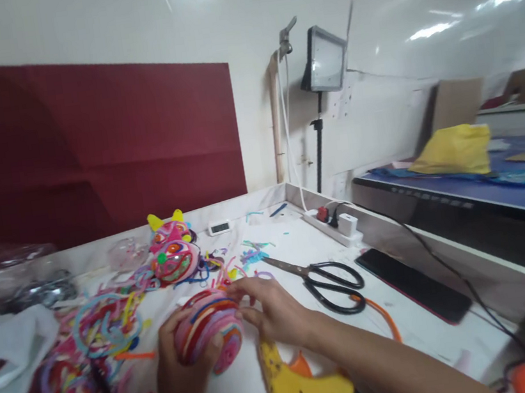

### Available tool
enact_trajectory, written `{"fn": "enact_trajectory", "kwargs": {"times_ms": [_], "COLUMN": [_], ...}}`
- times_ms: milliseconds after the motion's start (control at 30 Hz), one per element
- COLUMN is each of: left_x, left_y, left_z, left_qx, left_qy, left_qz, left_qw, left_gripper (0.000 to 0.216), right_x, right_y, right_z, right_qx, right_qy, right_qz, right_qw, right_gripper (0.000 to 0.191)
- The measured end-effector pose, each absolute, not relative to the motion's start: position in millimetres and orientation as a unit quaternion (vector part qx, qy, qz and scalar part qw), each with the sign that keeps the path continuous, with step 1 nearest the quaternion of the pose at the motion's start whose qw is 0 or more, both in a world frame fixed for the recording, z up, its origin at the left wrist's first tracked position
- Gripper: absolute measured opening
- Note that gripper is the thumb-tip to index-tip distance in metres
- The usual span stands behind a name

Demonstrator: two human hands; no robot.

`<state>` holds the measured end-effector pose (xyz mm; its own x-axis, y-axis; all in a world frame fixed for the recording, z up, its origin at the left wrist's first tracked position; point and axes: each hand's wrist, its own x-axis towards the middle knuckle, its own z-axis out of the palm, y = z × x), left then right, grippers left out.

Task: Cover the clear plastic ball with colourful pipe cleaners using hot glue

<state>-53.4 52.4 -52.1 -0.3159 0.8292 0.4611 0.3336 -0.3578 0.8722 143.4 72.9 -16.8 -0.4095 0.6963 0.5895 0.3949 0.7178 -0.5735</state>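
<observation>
My left hand (176, 369) is wrapped round a ball (207, 329) covered in coiled pink, red, orange and blue pipe cleaners, held just above the white table (269, 247). My right hand (270, 308) reaches in from the right, its fingers pressed against the ball's upper right side. A yellow glue gun (295, 389) lies on the table under my right wrist. Whether the right fingers pinch a strand I cannot make out.
A pile of coloured pipe cleaners (90, 354) covers the left of the table. Two finished fuzzy figures (173, 250) stand behind. Black scissors (326, 278), a dark phone (414, 283), a power strip (336, 222) and an orange strand (384, 316) lie to the right.
</observation>
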Motion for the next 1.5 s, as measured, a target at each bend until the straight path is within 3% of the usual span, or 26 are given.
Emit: {"fn": "enact_trajectory", "kwargs": {"times_ms": [233, 967, 1500], "left_x": [-50.8, -56.3, -52.6], "left_y": [50.7, 48.3, 42.1], "left_z": [-63.6, -62.2, -50.9], "left_qx": [0.537, 0.546, 0.555], "left_qy": [0.516, 0.497, 0.516], "left_qz": [0.631, 0.623, 0.608], "left_qw": [0.215, 0.257, 0.238], "left_gripper": [0.046, 0.057, 0.044], "right_x": [144.2, 143.4, 143.2], "right_y": [66.4, 61.5, 58.1], "right_z": [-26.9, -30.9, -32.4], "right_qx": [-0.343, -0.368, -0.381], "right_qy": [-0.811, -0.825, -0.823], "right_qz": [0.195, 0.176, 0.170], "right_qw": [0.432, 0.392, 0.385], "right_gripper": [0.027, 0.035, 0.038]}}
